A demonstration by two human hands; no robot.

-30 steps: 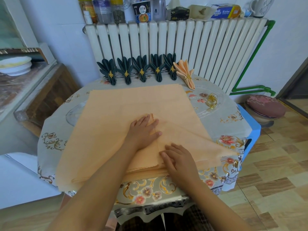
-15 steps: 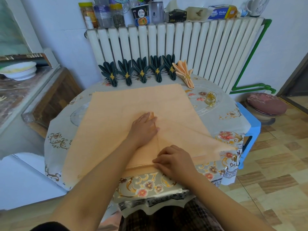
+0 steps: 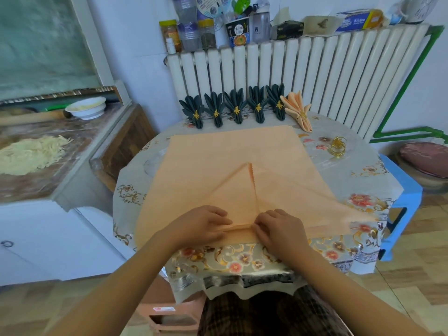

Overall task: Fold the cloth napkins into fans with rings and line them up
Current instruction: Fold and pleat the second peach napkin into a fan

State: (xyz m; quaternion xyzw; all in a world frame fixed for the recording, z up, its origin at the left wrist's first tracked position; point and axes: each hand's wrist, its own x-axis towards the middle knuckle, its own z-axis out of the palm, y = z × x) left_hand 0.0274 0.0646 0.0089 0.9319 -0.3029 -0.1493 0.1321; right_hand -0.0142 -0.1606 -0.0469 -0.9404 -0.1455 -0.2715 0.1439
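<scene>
Peach napkin point(image 3: 232, 154) lying spread on table point(image 3: 378, 180), left hand point(image 3: 201, 225) and right hand point(image 3: 278, 229) side by side at near edge, curled fingers point(image 3: 263, 218) pinching a narrow fold, finished fans point(image 3: 236, 107) lining far edge, loose ring point(image 3: 338, 146) sitting right

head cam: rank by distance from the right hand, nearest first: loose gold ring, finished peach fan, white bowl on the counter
From the right hand:
1. Loose gold ring, on the table, far right.
2. Finished peach fan, right end of the row at the table's back edge.
3. White bowl, on the counter, far left.
</scene>
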